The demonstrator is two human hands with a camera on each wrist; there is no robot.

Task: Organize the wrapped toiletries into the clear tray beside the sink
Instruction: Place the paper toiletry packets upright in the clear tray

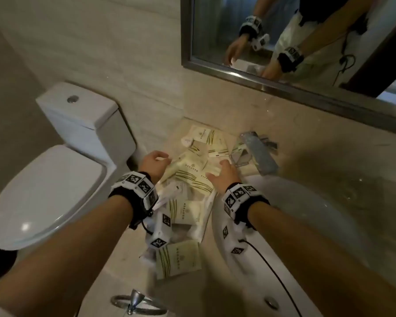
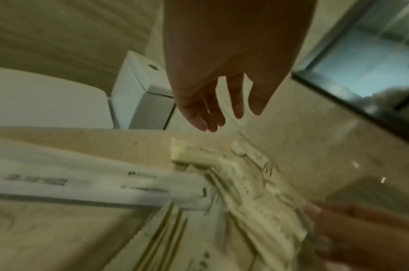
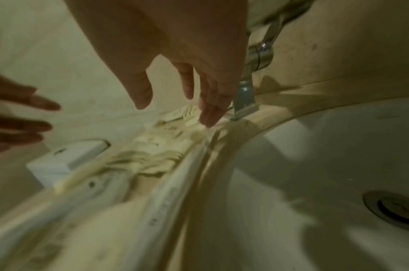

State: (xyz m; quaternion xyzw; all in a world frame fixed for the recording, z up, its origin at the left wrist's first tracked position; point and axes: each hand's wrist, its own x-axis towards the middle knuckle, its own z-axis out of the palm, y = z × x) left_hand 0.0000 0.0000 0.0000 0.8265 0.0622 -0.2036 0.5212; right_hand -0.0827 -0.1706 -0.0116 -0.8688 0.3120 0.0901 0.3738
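Wrapped toiletries: light, crinkly, slippery packets heaped on the counter; pinch edges. Both hands hover apart, fingers spread, empty.

Two hands, left hand and right hand; roughly a dozen wrapped packets mid-frame, overlapping, exact count unclear; one toilet; one faucet.

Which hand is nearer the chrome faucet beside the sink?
Right. The right hand hovers just left of the chrome faucet; the left hand is farther left, across the wrapped packets.
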